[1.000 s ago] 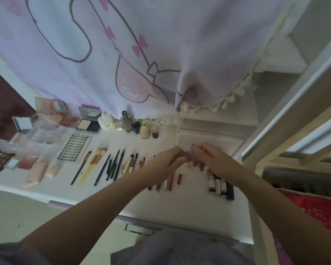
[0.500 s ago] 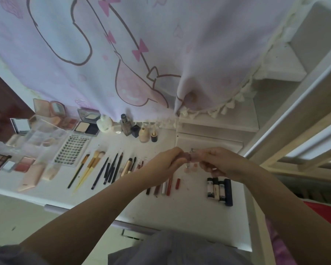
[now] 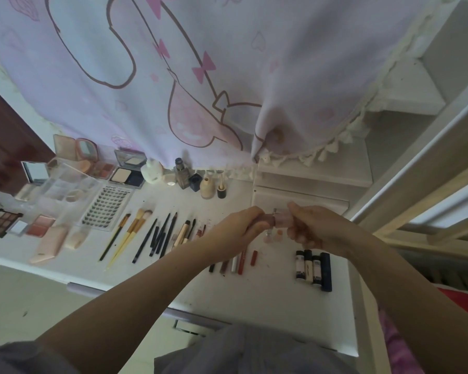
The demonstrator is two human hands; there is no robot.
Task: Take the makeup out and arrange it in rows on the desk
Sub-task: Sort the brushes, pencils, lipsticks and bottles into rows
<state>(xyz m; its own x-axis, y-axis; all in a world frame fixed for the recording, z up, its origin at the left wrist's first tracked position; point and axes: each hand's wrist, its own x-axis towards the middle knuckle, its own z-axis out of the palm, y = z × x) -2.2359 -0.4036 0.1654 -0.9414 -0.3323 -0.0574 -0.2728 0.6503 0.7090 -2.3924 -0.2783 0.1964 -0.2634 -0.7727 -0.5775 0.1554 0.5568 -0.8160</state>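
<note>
A: What lies on the left side of the desk (image 3: 268,292)?

B: At the far left there is an eyeshadow palette (image 3: 1,222), and beside it a clear plastic organizer (image 3: 65,190). Next comes a sheet of false lashes (image 3: 107,206). Then a row of brushes (image 3: 131,233) and a row of black pencils (image 3: 160,236), all pointing away from the person.

A: And behind them?

B: Small bottles (image 3: 197,182) stand near the pink curtain (image 3: 200,76).

A: What do the hands do?

B: They meet above the middle of the desk. The left hand (image 3: 238,228) has its fingers curled around one end of a small pink tube (image 3: 277,220). The right hand (image 3: 308,225) pinches the other end, so both grips are closed on the same tube. It is in the air, not touching the desk.

A: What is under the hands?

B: A row of lipsticks and pencils (image 3: 241,261) lies partly hidden under the left wrist. Small pale items lie under the tube; I cannot tell what they are.

A: And to the right?

B: Four tubes (image 3: 312,268) lie side by side, touching each other, near the right edge of the desk.
</note>
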